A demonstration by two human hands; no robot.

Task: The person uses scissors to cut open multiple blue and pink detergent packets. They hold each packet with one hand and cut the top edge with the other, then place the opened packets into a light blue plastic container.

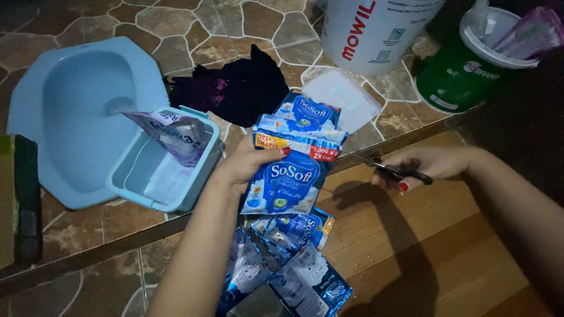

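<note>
My left hand (247, 161) grips a strip of blue-and-white sachets (291, 176) near its upper part, thumb on the front. The strip hangs down from my hand and folds over itself, with more blue sachets (288, 264) lying below on the floor. To the right, my right hand (432, 164) is closed on the black handles of a pair of scissors (393, 171), whose blades point left toward the sachet strip and stop just short of its right edge.
A light blue squat toilet pan (70, 105) is set in the stone-patterned floor at left. Beside it stands a small blue tub (202, 176) holding a purple sachet (179, 132). Behind lie a dark cloth (247, 88), a clear lid (343, 97), a white bucket (373, 32) and a green bucket (455, 79).
</note>
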